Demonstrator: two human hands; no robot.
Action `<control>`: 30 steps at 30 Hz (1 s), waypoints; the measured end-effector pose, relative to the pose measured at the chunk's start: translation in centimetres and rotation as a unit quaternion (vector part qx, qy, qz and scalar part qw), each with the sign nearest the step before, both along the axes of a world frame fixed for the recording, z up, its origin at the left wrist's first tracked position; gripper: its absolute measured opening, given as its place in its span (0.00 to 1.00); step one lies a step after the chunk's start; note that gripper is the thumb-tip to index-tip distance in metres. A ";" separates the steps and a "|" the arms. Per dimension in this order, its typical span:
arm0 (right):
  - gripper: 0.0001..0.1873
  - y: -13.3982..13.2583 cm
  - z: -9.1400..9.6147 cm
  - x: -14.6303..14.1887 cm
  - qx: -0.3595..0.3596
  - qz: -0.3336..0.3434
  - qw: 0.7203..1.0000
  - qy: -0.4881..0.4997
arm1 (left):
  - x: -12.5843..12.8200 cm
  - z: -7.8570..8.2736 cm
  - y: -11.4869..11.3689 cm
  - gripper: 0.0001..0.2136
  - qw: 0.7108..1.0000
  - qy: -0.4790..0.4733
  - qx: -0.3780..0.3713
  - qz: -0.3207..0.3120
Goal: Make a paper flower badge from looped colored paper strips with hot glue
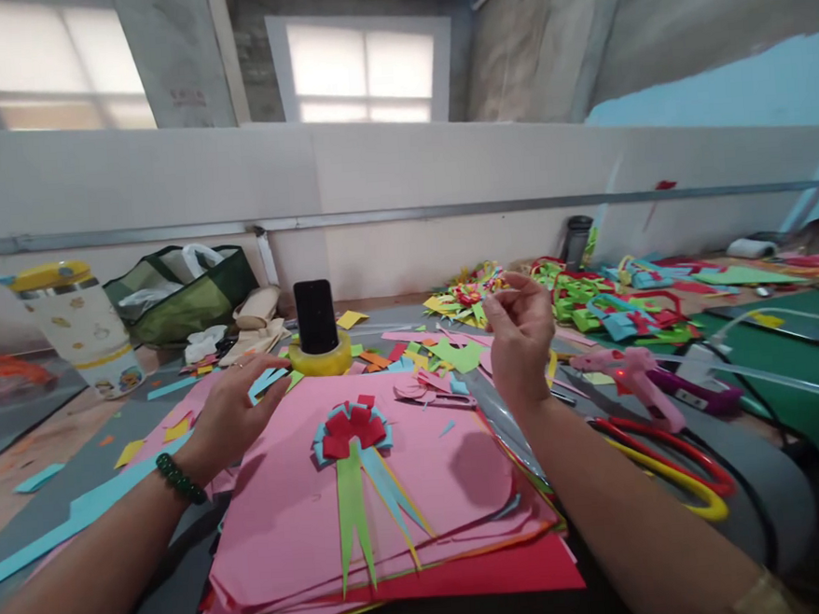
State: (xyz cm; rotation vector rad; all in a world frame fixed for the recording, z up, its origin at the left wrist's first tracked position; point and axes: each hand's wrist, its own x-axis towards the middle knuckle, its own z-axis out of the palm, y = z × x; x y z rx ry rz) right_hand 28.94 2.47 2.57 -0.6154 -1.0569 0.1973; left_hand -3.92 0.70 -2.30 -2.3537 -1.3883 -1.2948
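Note:
A paper rosette (352,430) with a red centre, blue frill and green and blue tails lies on a stack of pink paper sheets (436,492). My left hand (238,403) hovers just left of the rosette, fingers spread and open, a green bead bracelet on the wrist. My right hand (520,337) is raised above the stack's right side, fingers curled toward the thumb in a loose pinch; whatever is between them is too small to make out.
A black phone (316,315) stands in a yellow tape roll behind the stack. A pink glue gun (631,376) and red and yellow scissors (680,470) lie to the right. Coloured paper scraps (591,299) cover the far table. A patterned bottle (78,325) and green bag (184,290) stand at left.

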 end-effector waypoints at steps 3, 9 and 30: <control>0.13 0.1 0.2 0.5 -0.011 0.007 1.000 0.023 | 0.2 0.1 -0.2 0.13 1.000 -0.005 -0.020 -0.002; 0.17 0.3 0.2 0.9 -0.026 0.005 1.000 0.009 | -0.3 0.1 0.3 0.13 0.994 -0.093 -0.047 0.017; 0.10 0.6 0.1 -0.7 -0.064 0.049 0.997 0.000 | -11.9 2.6 4.2 0.16 0.857 -0.460 -0.091 0.211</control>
